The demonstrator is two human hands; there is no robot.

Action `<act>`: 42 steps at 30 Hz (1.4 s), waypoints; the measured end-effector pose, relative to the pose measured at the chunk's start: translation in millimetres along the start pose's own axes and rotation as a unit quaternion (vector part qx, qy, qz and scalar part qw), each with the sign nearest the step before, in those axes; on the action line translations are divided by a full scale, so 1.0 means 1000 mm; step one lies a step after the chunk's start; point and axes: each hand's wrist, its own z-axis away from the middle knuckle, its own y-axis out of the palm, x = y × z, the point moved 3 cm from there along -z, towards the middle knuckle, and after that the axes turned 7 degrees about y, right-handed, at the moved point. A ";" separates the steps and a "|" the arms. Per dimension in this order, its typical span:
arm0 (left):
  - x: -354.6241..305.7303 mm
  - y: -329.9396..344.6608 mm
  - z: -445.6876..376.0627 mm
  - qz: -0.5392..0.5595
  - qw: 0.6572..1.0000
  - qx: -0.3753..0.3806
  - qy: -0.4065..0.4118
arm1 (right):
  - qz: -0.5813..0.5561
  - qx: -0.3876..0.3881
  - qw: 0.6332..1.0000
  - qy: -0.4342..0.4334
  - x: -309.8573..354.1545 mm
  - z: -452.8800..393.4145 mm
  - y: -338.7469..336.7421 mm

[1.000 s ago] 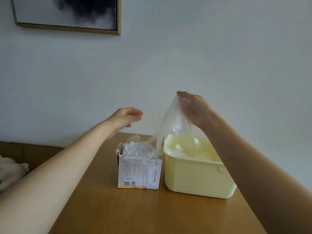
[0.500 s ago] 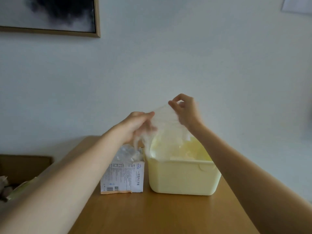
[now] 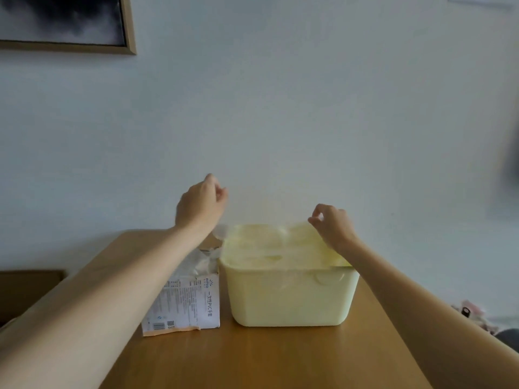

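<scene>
A pale yellow plastic bin [image 3: 289,299] stands on the wooden table [image 3: 252,360]. A thin clear plastic bag [image 3: 269,242] lies stretched over the bin's open top. My right hand [image 3: 332,226] pinches the bag's edge above the bin's back right corner. My left hand [image 3: 200,206] hovers with curled fingers above the back left corner, where a bit of the clear plastic hangs just below it. Its grip on the plastic is hidden behind the fingers.
A torn white cardboard box [image 3: 188,304] with more clear plastic in it stands against the bin's left side. A plain wall with a framed picture [image 3: 129,29] rises behind the table. Small blurred items [image 3: 471,313] lie low beyond the table's right edge.
The hands have moved apart and lower, spreading the bag from a bunch held above the bin to a sheet across its top. The camera has tilted and shifted.
</scene>
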 end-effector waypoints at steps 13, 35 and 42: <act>-0.040 0.103 0.032 -0.090 0.799 0.593 0.047 | 0.271 -0.009 0.954 -0.128 0.038 0.014 -0.024; 0.000 -0.002 0.011 0.098 0.945 0.308 0.056 | 0.007 0.255 0.958 -0.129 0.135 0.048 0.006; 0.064 -0.036 0.032 0.150 0.914 0.376 -0.002 | 0.075 0.303 0.934 -0.176 0.179 0.082 0.054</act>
